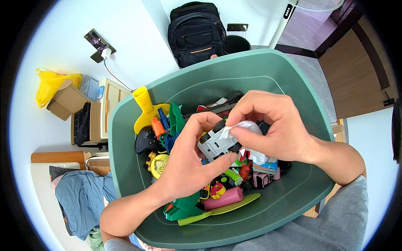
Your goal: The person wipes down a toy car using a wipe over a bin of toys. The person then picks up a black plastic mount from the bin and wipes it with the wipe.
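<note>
Over a green plastic tub (289, 205), my left hand (188, 163) grips a toy car (215, 144) with a pale grey underside turned toward me and dark wheels. My right hand (272, 125) pinches a white wipe (251, 127), and a corner of it touches the car near a wheel. Part of the wipe hangs below my right fingers. Beneath my hands lie many toys, among them a pink cylinder (224, 198), a yellow-green flat paddle-like piece (238, 206), a black game controller (147, 140) and a yellow scoop (144, 111).
A black backpack (197, 33) leans on the wall beyond the tub, beside a dark bin (237, 43). A plugged-in phone (96, 40) hangs at the wall socket. Cardboard boxes (69, 99) and a yellow bag (52, 85) stand left, above blue clothing (81, 196). A wooden door (356, 71) is at right.
</note>
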`<state>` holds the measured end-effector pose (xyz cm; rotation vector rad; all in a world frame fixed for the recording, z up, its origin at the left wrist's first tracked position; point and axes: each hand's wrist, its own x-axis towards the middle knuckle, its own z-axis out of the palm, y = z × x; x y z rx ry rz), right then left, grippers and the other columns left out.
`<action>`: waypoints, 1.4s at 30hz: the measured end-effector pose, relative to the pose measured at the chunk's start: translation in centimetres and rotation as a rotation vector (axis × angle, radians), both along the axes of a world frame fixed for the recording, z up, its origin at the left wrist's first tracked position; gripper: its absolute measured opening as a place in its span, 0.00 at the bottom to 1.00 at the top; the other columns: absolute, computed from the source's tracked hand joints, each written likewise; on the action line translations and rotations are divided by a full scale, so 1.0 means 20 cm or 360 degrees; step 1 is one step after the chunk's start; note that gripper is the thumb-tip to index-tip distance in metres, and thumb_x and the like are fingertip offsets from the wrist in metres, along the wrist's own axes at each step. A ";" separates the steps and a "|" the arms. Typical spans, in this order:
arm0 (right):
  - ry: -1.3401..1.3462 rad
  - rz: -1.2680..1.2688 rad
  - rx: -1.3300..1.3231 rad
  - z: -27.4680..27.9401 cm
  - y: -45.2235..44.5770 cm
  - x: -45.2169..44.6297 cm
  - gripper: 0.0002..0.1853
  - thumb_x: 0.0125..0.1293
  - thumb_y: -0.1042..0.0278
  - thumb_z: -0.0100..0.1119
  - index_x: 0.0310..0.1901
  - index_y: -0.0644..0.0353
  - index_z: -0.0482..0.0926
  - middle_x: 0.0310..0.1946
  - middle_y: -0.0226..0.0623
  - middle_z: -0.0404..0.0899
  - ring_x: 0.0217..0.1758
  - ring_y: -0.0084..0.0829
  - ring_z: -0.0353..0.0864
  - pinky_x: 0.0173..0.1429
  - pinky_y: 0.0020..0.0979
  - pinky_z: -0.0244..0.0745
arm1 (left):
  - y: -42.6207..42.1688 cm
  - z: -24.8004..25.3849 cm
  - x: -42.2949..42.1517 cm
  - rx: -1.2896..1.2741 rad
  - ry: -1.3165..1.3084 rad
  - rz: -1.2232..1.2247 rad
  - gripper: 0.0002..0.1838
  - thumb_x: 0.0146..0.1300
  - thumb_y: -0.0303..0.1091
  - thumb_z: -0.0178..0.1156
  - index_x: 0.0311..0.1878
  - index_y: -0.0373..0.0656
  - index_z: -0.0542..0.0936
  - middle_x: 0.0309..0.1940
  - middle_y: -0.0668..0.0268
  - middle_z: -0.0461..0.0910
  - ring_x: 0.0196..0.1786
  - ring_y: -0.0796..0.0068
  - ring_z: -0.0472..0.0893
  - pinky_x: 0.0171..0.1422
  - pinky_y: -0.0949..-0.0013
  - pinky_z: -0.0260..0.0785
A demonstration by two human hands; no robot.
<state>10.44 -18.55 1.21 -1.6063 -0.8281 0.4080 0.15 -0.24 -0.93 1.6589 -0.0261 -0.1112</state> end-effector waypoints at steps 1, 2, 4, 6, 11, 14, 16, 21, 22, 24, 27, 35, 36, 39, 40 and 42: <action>0.0000 0.0000 0.0000 0.00 0.00 0.00 0.05 0.58 0.76 0.65 0.37 0.64 0.82 0.31 0.33 0.82 0.33 0.20 0.80 0.36 0.24 0.75 | 0.00 0.00 0.00 0.0000 0.0000 0.0000 0.32 0.56 0.28 0.71 0.61 0.40 0.66 0.47 0.65 0.72 0.51 0.79 0.73 0.51 0.73 0.71; -0.0006 0.0008 -0.0003 0.00 0.00 0.00 0.05 0.58 0.76 0.65 0.37 0.64 0.82 0.31 0.33 0.82 0.33 0.20 0.80 0.37 0.24 0.75 | 0.00 0.01 0.00 -0.0059 0.0035 0.0020 0.32 0.56 0.28 0.71 0.61 0.40 0.66 0.47 0.65 0.72 0.51 0.79 0.74 0.51 0.73 0.71; -0.0012 0.0017 -0.0006 0.00 0.00 0.00 0.05 0.58 0.76 0.65 0.37 0.64 0.82 0.31 0.32 0.82 0.33 0.20 0.80 0.37 0.24 0.75 | 0.00 0.01 0.00 -0.0118 0.0069 0.0040 0.32 0.56 0.28 0.71 0.61 0.40 0.66 0.48 0.65 0.72 0.51 0.78 0.74 0.51 0.72 0.71; -0.0027 0.0030 -0.0020 0.00 0.00 0.00 0.05 0.58 0.76 0.65 0.37 0.63 0.82 0.31 0.32 0.82 0.33 0.20 0.80 0.37 0.24 0.75 | 0.00 0.02 0.00 -0.0135 0.0131 0.0084 0.32 0.56 0.28 0.71 0.61 0.40 0.65 0.48 0.65 0.73 0.51 0.78 0.75 0.52 0.72 0.72; -0.0048 0.0048 0.0001 -0.01 0.00 0.01 0.06 0.59 0.75 0.66 0.38 0.62 0.82 0.32 0.32 0.82 0.32 0.20 0.79 0.36 0.23 0.74 | 0.00 0.02 0.00 -0.0098 0.0079 0.0043 0.32 0.56 0.28 0.71 0.61 0.40 0.66 0.49 0.64 0.73 0.53 0.77 0.74 0.55 0.71 0.71; -0.0097 0.0048 -0.0004 -0.01 -0.01 0.01 0.06 0.60 0.75 0.67 0.39 0.61 0.83 0.32 0.31 0.81 0.29 0.18 0.76 0.33 0.22 0.71 | 0.00 0.02 0.00 -0.0085 0.0045 0.0002 0.31 0.56 0.28 0.71 0.61 0.39 0.66 0.49 0.64 0.72 0.54 0.77 0.73 0.58 0.70 0.70; -0.0096 0.0045 -0.0033 -0.01 -0.01 0.01 0.07 0.61 0.74 0.68 0.40 0.61 0.84 0.31 0.31 0.81 0.28 0.17 0.74 0.31 0.22 0.69 | -0.01 0.02 0.00 -0.0092 0.0040 -0.0014 0.31 0.56 0.28 0.71 0.60 0.39 0.66 0.49 0.64 0.72 0.54 0.77 0.73 0.59 0.70 0.69; -0.0224 -0.0161 0.0099 -0.03 0.00 0.03 0.07 0.63 0.73 0.68 0.42 0.62 0.84 0.30 0.27 0.79 0.26 0.12 0.68 0.28 0.19 0.61 | -0.01 0.02 0.00 -0.0192 0.0142 0.0019 0.31 0.57 0.28 0.71 0.60 0.39 0.66 0.49 0.64 0.73 0.53 0.77 0.74 0.57 0.70 0.71; -0.0268 -0.0201 0.0123 -0.03 0.00 0.04 0.07 0.63 0.73 0.68 0.43 0.62 0.83 0.29 0.27 0.79 0.26 0.11 0.68 0.27 0.19 0.61 | 0.00 0.03 0.00 -0.0193 0.0142 0.0020 0.31 0.57 0.28 0.71 0.60 0.39 0.66 0.49 0.64 0.73 0.53 0.77 0.74 0.57 0.70 0.71; -0.0109 -0.0254 0.0224 -0.03 -0.01 0.05 0.09 0.64 0.74 0.68 0.45 0.63 0.82 0.28 0.25 0.78 0.27 0.10 0.68 0.28 0.17 0.60 | 0.01 0.04 0.00 -0.0099 0.0221 -0.0064 0.33 0.57 0.25 0.71 0.63 0.39 0.64 0.54 0.63 0.72 0.58 0.77 0.73 0.62 0.69 0.71; -0.0013 -0.0218 0.0292 -0.01 -0.03 0.06 0.14 0.64 0.79 0.66 0.51 0.66 0.78 0.37 0.30 0.79 0.40 0.16 0.76 0.42 0.20 0.70 | 0.01 0.05 0.00 -0.0100 0.0346 -0.0053 0.33 0.58 0.25 0.71 0.63 0.39 0.64 0.52 0.64 0.73 0.58 0.77 0.74 0.61 0.70 0.71; -0.0045 -0.0036 0.0165 -0.04 0.02 -0.01 0.19 0.57 0.81 0.64 0.52 0.64 0.79 0.48 0.38 0.81 0.46 0.26 0.84 0.52 0.28 0.80 | 0.00 0.02 0.00 -0.0157 0.0201 0.0054 0.32 0.58 0.31 0.71 0.61 0.38 0.65 0.50 0.61 0.75 0.52 0.76 0.76 0.55 0.70 0.73; -0.0103 0.0016 0.0068 -0.02 0.01 0.01 0.16 0.57 0.80 0.65 0.49 0.63 0.80 0.47 0.38 0.81 0.47 0.28 0.84 0.51 0.29 0.80 | 0.00 0.02 0.00 -0.0216 0.0282 0.0077 0.32 0.58 0.31 0.72 0.62 0.39 0.65 0.50 0.61 0.75 0.52 0.77 0.77 0.54 0.70 0.73; -0.0295 0.0130 -0.0041 -0.01 -0.01 0.05 0.11 0.57 0.78 0.65 0.43 0.63 0.82 0.45 0.37 0.82 0.47 0.30 0.84 0.49 0.30 0.79 | 0.01 0.04 0.01 -0.0173 0.0286 0.0081 0.32 0.59 0.31 0.72 0.62 0.39 0.64 0.51 0.62 0.75 0.51 0.77 0.77 0.52 0.72 0.73; -0.0428 0.0191 -0.0056 -0.01 -0.01 0.06 0.09 0.57 0.77 0.65 0.40 0.62 0.83 0.43 0.36 0.82 0.47 0.31 0.84 0.48 0.29 0.79 | 0.01 0.04 0.01 -0.0114 0.0256 0.0072 0.32 0.58 0.31 0.72 0.62 0.39 0.64 0.51 0.62 0.74 0.50 0.78 0.77 0.51 0.73 0.74; -0.0453 0.0190 -0.0065 0.00 -0.01 0.05 0.08 0.57 0.77 0.65 0.39 0.62 0.83 0.42 0.36 0.81 0.46 0.32 0.84 0.45 0.30 0.79 | 0.00 0.07 0.01 -0.0193 0.0334 0.0077 0.31 0.59 0.25 0.70 0.63 0.40 0.65 0.54 0.65 0.73 0.57 0.79 0.73 0.61 0.71 0.69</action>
